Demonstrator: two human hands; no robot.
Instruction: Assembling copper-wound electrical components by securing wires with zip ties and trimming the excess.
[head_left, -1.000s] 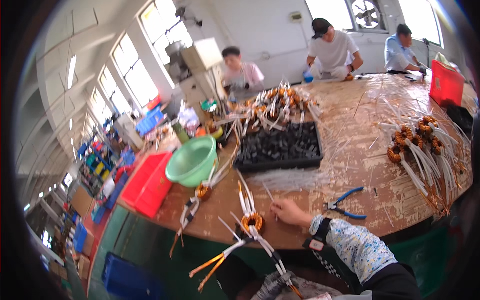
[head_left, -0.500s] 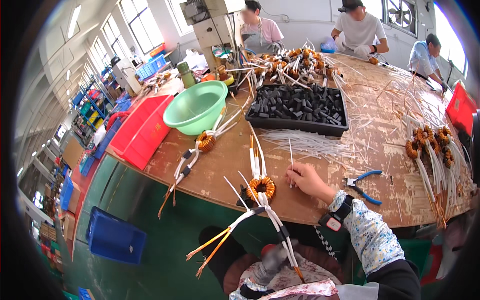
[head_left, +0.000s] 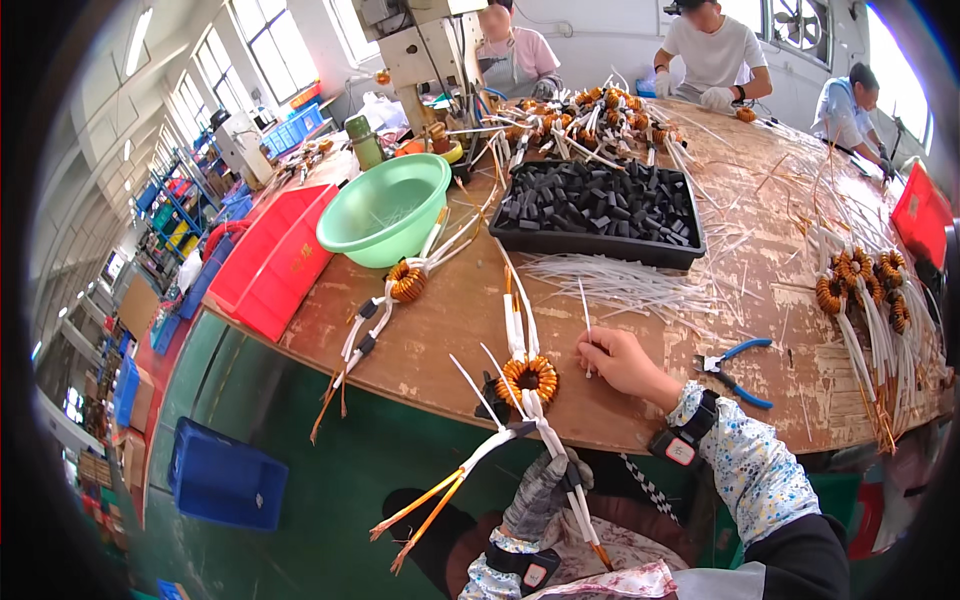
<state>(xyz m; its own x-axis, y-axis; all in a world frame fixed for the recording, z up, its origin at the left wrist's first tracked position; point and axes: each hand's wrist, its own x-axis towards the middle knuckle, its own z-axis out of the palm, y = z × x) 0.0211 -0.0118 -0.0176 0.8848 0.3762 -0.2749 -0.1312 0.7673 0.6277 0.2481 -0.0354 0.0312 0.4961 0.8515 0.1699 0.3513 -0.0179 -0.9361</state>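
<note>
Head view, going left to right. Blue crate point(head_left: 225, 480) is sitting on the green floor; red flat boxes point(head_left: 275, 255) are lying at the bench's left edge, lids plain as far as I can tell, and beside them a pale green bowl point(head_left: 385, 205). A spare copper coil point(head_left: 407, 281) is resting just below the bowl.

Left hand point(head_left: 540, 495), gloved in grey, is closing around the white sleeved leads point(head_left: 560, 465) that are trailing off the bench edge. These leads are running up to the wound toroid coil point(head_left: 528, 378), which is lying on the bench near its front edge. Judgement: the coil is likely dense and rigid, the leads stiff but bendable (enamel probably scratches), so gripping the sleeving looks safer than the windings.

Right hand point(head_left: 620, 360), bare, is pinching a thin white sleeve point(head_left: 585, 320) upright between fingertips, just right of the coil; it looks light and slippery.

Black tray point(head_left: 595, 240) of dark blocks is sitting behind; blue-handled pliers point(head_left: 735, 368) are lying to the right.
</note>
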